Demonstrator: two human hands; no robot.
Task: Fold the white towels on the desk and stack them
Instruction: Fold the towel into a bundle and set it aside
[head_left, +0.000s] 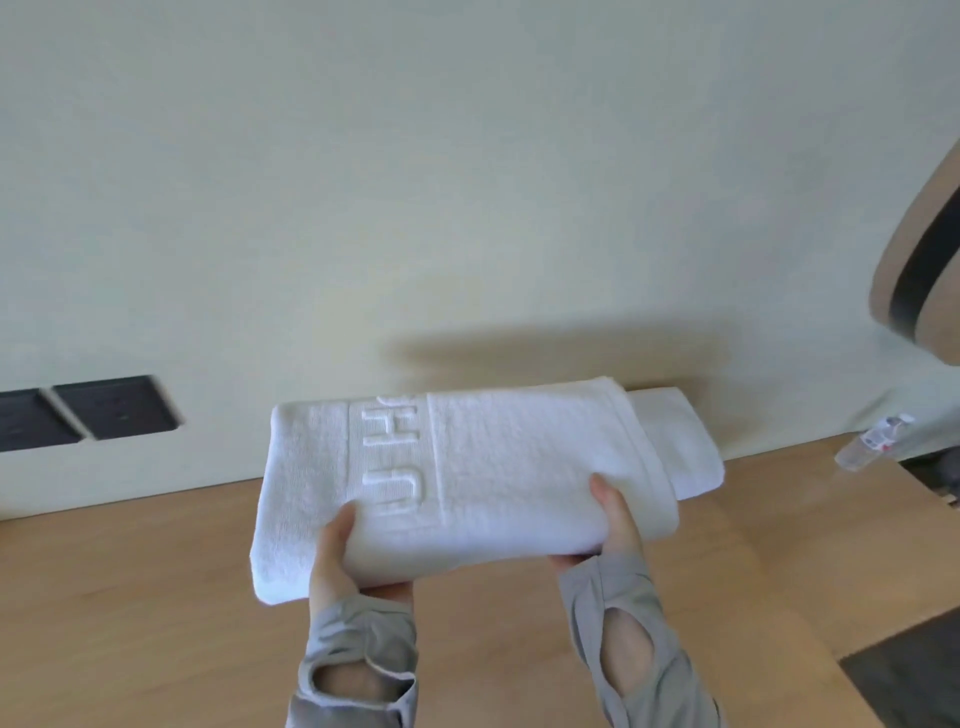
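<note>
A folded white towel (498, 467) with raised lettering hangs above the wooden desk (156, 597), held by its near edge. My left hand (337, 556) grips that edge at the left, thumb on top and fingers hidden underneath. My right hand (613, 525) grips it at the right in the same way. Behind and partly under this towel, another folded white towel (680, 447) lies on the desk by the wall, mostly hidden.
A plastic water bottle (872, 441) lies on the desk at the far right. Two dark wall sockets (104, 415) sit low on the pale wall at left. A wooden rounded object (914, 249) juts in at upper right. The desk's right edge drops to dark floor (909, 680).
</note>
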